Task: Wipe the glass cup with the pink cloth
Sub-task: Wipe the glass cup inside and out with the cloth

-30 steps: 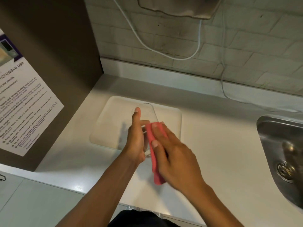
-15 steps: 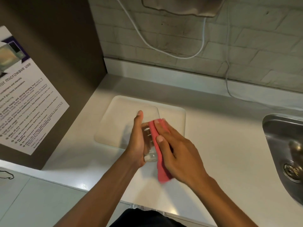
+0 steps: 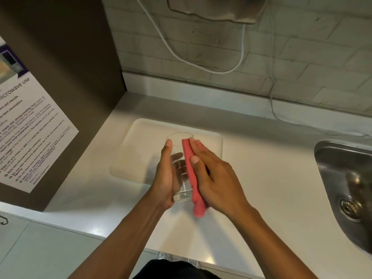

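A clear glass cup (image 3: 180, 171) is held above the white counter, tilted with its rim pointing away from me. My left hand (image 3: 165, 178) grips its left side, thumb stretched along the wall. My right hand (image 3: 215, 176) presses a folded pink cloth (image 3: 193, 184) flat against the cup's right side. The cloth runs from the rim down past the thick base and hangs below it. Part of the cup's right wall is hidden behind the cloth.
A pale mat (image 3: 141, 150) lies on the white counter (image 3: 271, 178) under the hands. A steel sink (image 3: 346, 188) is at the right. A brown panel with a microwave notice (image 3: 30, 127) stands at the left. White cables (image 3: 201, 63) hang on the brick wall.
The cloth and my right hand have slid along the cup's side toward the rim, and more of the cup's rim shows beyond my fingers. My left hand keeps its grip.
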